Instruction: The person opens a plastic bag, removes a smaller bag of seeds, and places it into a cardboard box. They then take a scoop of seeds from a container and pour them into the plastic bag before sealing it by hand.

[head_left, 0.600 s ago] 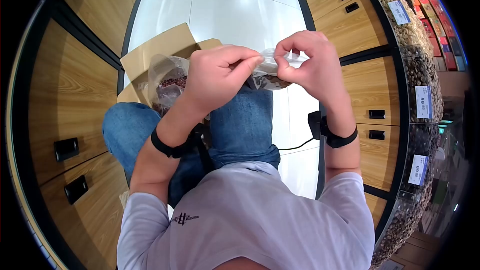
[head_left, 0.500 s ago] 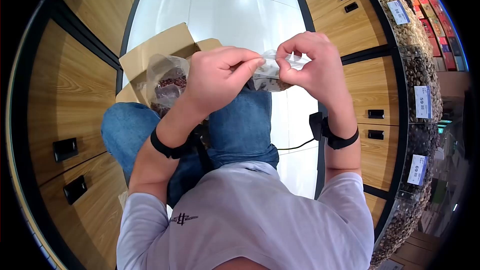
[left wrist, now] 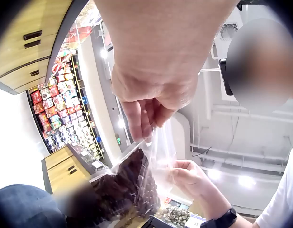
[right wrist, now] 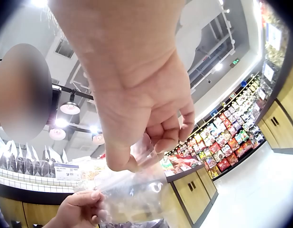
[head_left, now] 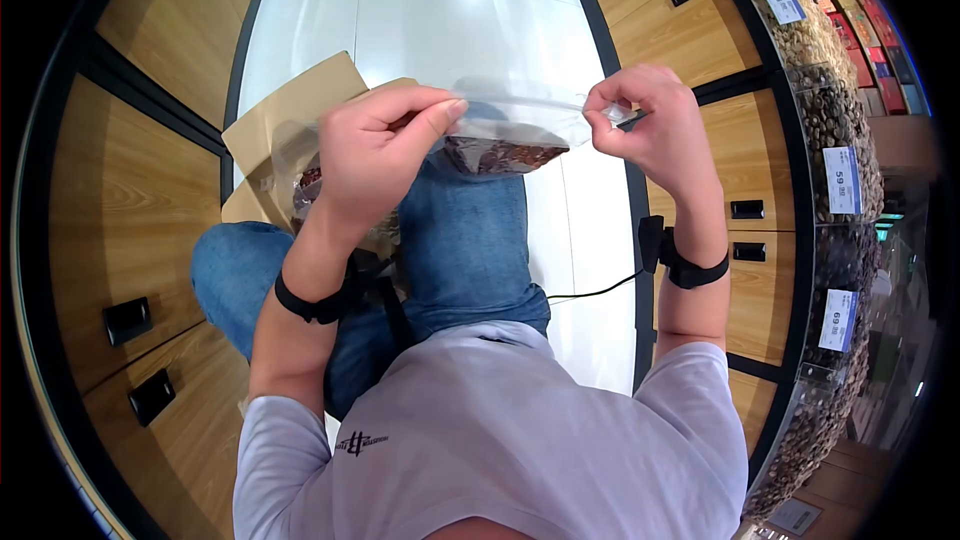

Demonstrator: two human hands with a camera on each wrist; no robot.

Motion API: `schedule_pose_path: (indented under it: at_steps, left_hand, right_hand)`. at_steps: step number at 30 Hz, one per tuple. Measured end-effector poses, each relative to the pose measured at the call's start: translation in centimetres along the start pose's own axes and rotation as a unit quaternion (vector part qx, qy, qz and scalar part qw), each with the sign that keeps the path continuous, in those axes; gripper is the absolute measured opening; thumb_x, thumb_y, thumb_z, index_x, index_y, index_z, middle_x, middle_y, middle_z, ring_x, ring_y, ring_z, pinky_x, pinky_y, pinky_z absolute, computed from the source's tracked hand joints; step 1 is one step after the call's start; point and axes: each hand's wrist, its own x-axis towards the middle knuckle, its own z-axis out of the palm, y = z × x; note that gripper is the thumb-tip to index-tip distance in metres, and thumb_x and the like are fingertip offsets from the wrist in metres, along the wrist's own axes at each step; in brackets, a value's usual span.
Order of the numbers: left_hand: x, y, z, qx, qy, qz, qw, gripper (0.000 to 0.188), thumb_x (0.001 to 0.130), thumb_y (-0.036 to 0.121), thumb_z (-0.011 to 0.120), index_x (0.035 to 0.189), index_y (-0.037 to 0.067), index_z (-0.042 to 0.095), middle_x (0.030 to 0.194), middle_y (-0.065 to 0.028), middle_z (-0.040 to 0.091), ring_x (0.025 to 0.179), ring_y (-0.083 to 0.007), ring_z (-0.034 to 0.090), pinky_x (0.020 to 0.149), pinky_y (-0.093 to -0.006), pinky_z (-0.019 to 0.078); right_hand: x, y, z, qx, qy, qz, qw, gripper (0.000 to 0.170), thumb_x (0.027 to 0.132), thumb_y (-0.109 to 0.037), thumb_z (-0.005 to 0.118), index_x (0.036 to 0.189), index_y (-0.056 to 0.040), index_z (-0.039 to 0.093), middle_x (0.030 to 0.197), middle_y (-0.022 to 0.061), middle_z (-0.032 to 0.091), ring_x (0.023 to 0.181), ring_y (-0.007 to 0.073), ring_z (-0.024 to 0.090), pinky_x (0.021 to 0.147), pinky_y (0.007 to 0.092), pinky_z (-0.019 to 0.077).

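Note:
A clear plastic bag point(head_left: 505, 148) with dark reddish-brown pieces in its lower part hangs between my two hands, above the knee. My left hand point(head_left: 380, 150) pinches one upper corner of it between thumb and fingers. At the opposite upper corner, my right hand point(head_left: 655, 130) pinches the plastic with curled fingers. The bag's top edge is stretched fairly straight from hand to hand. The left wrist view shows the dark contents point(left wrist: 132, 185) heaped below the fingers. In the right wrist view, the clear upper plastic point(right wrist: 137, 192) has no contents behind it.
An open cardboard box point(head_left: 300, 115) stands on the floor at the left, holding another clear bag point(head_left: 302, 185) of reddish contents, partly behind my left hand. Wooden cabinets point(head_left: 130, 210) line both sides. Bins of dry goods point(head_left: 840, 130) with price tags run along the right.
My hands have moved apart, the left one leftward and the right one slightly rightward. The bag's crumpled top is now drawn out between them, and more of its contents show.

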Motion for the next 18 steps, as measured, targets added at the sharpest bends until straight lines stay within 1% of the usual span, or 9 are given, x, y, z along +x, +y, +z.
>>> schedule_pose_path:
  at_steps: [2, 3, 5, 9, 12, 18]
  left_hand:
    - [-0.1, 0.1, -0.1, 0.033, -0.032, 0.0, 0.999, 0.011, 0.09, 0.001, 0.067, 0.095, -0.007, 0.072, 0.082, -0.0081, 0.072, 0.076, -0.0112, 0.066, 0.07, -0.0217, 0.0524]
    - [-0.1, 0.2, 0.0, 0.033, -0.035, 0.0, 0.999, 0.011, 0.09, 0.001, 0.067, 0.095, -0.007, 0.072, 0.082, -0.0081, 0.072, 0.076, -0.0112, 0.066, 0.07, -0.0217, 0.0524]
    - [-0.3, 0.3, 0.1, 0.021, -0.008, -0.03, 0.999, 0.011, 0.09, 0.001, 0.067, 0.094, -0.007, 0.072, 0.083, -0.0092, 0.072, 0.077, -0.0123, 0.067, 0.071, -0.0223, 0.0534]
    - [-0.1, -0.3, -0.3, 0.005, -0.016, -0.041, 0.999, 0.011, 0.091, 0.002, 0.067, 0.094, -0.007, 0.072, 0.085, -0.0107, 0.073, 0.078, -0.0139, 0.068, 0.072, -0.0236, 0.0546]
    - [-0.3, -0.3, 0.0, -0.009, -0.006, -0.062, 0.998, 0.011, 0.091, 0.001, 0.066, 0.096, -0.007, 0.071, 0.085, -0.0112, 0.072, 0.078, -0.015, 0.069, 0.074, -0.0252, 0.0556]
    - [-0.2, -0.7, -0.2, -0.021, -0.018, -0.059, 0.998, 0.011, 0.091, 0.001, 0.066, 0.097, -0.007, 0.07, 0.085, -0.0118, 0.072, 0.079, -0.0165, 0.07, 0.074, -0.0266, 0.0564]
  right_hand:
    - [-0.3, 0.2, -0.2, 0.004, -0.013, -0.007, 1.0, 0.008, 0.067, -0.013, 0.072, 0.073, -0.011, 0.068, 0.071, 0.0001, 0.067, 0.065, 0.0178, 0.06, 0.076, 0.0309, 0.047]
    - [-0.4, 0.4, -0.2, 0.004, -0.012, -0.004, 1.0, 0.008, 0.067, -0.013, 0.072, 0.073, -0.011, 0.068, 0.071, 0.0001, 0.067, 0.065, 0.0178, 0.06, 0.076, 0.0309, 0.047]
    - [-0.6, 0.8, -0.2, 0.016, 0.002, -0.006, 1.0, 0.008, 0.067, -0.012, 0.073, 0.074, -0.0105, 0.069, 0.07, 0.0005, 0.066, 0.064, 0.0173, 0.06, 0.075, 0.0296, 0.0468]
    - [-0.8, 1.6, -0.5, 0.015, -0.002, -0.003, 1.0, 0.008, 0.067, -0.012, 0.073, 0.075, -0.0109, 0.069, 0.07, 0.0002, 0.066, 0.064, 0.0158, 0.059, 0.073, 0.0287, 0.0465]
    - [-1.1, 2.2, -0.4, 0.021, 0.004, -0.014, 1.0, 0.008, 0.069, -0.012, 0.074, 0.075, -0.0111, 0.069, 0.07, -0.0006, 0.065, 0.064, 0.0143, 0.057, 0.07, 0.0282, 0.046]
    - [-1.7, 3.4, 0.7, 0.116, 0.03, -0.007, 0.993, 0.007, 0.071, -0.01, 0.074, 0.077, -0.0108, 0.07, 0.071, -0.0017, 0.065, 0.064, 0.0124, 0.055, 0.065, 0.0271, 0.0456]
